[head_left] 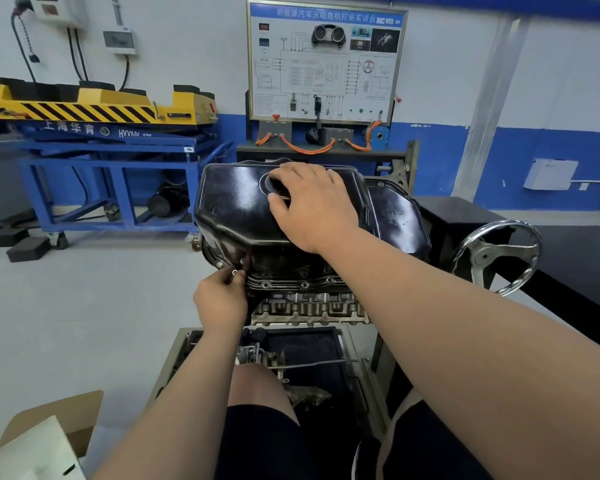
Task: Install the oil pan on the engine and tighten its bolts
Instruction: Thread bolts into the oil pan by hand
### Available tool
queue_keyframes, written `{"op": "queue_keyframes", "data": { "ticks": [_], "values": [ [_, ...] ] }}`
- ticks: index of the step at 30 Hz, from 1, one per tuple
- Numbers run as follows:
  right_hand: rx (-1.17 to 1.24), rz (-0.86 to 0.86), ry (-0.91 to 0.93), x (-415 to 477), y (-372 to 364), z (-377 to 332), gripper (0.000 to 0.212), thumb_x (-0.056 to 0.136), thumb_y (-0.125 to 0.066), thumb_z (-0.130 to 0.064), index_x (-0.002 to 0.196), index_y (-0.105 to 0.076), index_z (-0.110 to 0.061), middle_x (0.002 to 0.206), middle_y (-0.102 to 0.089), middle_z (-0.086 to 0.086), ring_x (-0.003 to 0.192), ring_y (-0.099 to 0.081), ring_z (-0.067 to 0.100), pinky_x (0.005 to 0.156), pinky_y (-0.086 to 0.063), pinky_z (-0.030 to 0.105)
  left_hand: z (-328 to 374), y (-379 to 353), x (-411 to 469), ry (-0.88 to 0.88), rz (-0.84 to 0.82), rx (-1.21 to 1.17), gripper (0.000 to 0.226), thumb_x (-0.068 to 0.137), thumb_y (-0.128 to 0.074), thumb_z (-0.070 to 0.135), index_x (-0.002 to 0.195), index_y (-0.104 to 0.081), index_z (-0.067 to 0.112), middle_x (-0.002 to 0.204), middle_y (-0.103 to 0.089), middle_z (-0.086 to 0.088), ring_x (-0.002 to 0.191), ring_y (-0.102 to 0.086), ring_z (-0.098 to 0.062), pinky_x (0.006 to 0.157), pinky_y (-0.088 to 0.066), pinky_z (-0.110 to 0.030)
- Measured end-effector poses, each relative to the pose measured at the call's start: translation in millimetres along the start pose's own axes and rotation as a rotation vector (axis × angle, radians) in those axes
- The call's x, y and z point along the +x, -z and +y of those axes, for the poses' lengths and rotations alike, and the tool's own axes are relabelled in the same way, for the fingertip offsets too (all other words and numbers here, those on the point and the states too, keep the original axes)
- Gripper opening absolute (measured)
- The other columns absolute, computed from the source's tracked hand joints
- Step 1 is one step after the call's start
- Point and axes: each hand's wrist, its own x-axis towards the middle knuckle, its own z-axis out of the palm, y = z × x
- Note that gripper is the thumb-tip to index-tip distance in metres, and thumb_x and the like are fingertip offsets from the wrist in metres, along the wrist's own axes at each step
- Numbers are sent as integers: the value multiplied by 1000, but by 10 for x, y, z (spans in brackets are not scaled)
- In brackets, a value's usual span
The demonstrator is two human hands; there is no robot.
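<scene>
The black oil pan (236, 209) lies on top of the upturned engine (309, 308) at the middle of the view. My right hand (312, 206) rests flat on the pan's top, fingers spread over its round embossed patch. My left hand (220, 299) is at the pan's near-left flange corner and pinches a small bolt (235, 271) between its fingertips. Several bolt holes show along the near flange (291, 283).
The engine stand's silver handwheel (496, 256) sticks out to the right beside a black table (568, 258). A blue and yellow lift cart (111, 140) and a training board (326, 60) stand behind. A cardboard box (45, 441) sits at bottom left; a tray (309, 351) lies under the engine.
</scene>
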Motion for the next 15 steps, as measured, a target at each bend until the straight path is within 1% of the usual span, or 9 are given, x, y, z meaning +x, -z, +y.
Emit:
{"op": "queue_keyframes", "data": {
  "ticks": [3,6,8,9,11,13,14,15],
  "values": [
    [4,4,1,-3,0,-2,47,93,-35,-46,137,-43,-31,144,-41,-8,133,-32,17,114,-19,43,-2,-12,2,35,58,-11,23,89,-62,23,107,-73,12,86,-72,-10,75,-54,-19,68,-36,-25],
    [11,7,1,-9,-4,2,47,93,-36,-46,136,-44,-30,143,-41,-9,133,-32,16,114,-19,42,-21,-10,20,47,79,-34,25,88,-64,25,108,-73,14,85,-72,-5,77,-56,-16,71,-37,-24],
    [12,7,-1,-11,-1,1,47,93,-36,-46,136,-44,-30,143,-41,-9,133,-32,16,114,-18,42,-45,-13,20,11,81,-35,24,89,-63,24,107,-73,13,85,-72,-7,77,-57,-17,70,-36,-24],
    [12,6,-2,-12,1,0,47,93,-36,-46,136,-44,-30,144,-41,-9,133,-32,16,114,-18,41,-63,-17,11,-27,73,-17,23,90,-62,23,107,-73,12,86,-71,-9,78,-59,-20,69,-36,-26],
    [12,0,-2,-10,11,-3,47,93,-36,-45,137,-43,-30,144,-41,-9,134,-31,16,114,-17,41,-108,-36,-20,-112,40,61,25,93,-58,21,111,-70,9,89,-64,-12,82,-57,-26,71,-36,-28],
    [11,-6,-3,-10,20,-5,47,94,-36,-45,137,-43,-30,144,-40,-9,134,-31,17,114,-18,42,-140,-62,-58,-118,17,126,30,96,-54,22,121,-65,12,96,-54,-10,89,-55,-28,81,-37,-34],
    [10,-7,-4,-12,21,-5,47,94,-36,-45,137,-43,-30,145,-40,-9,134,-31,17,114,-18,42,-145,-74,-75,-91,15,145,31,97,-52,24,124,-63,15,98,-50,-7,93,-55,-28,87,-35,-37],
    [8,-9,-5,-14,20,-5,46,94,-36,-45,137,-43,-30,145,-40,-9,134,-31,17,114,-17,42,-143,-89,-90,-64,21,153,32,97,-50,26,125,-63,18,98,-46,-4,95,-54,-27,91,-32,-38]
  ]
}}
